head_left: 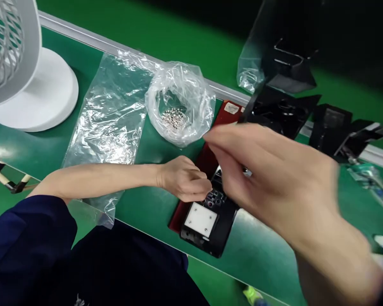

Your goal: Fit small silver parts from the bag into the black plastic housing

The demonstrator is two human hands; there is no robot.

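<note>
Two bare hands reach over the counter (159, 148). The left hand (187, 182) is curled closed above the middle of a black metal unit (225, 229); whether anything sits within its fingers, I cannot tell. The right hand (274, 178), blurred and raised, has thumb and index finger drawn together near the open plastic bag (204, 104); nothing shows clearly between them.

The unit lies slantwise on a red strip (178, 212), its white plate (200, 219) by the counter's near edge. The bag, with small metal pieces (174, 118) inside, sits by the far edge.

Good handling here, I judge, means light fingertip contact, a steady unit and small pieces kept over the bag or unit, lest they roll away. The right wrist should clear the unit so its recesses can be seen.

The left forearm runs nearly level from the left; the right one slants up from the lower right, knuckles high, fingertips pointing left.
</note>
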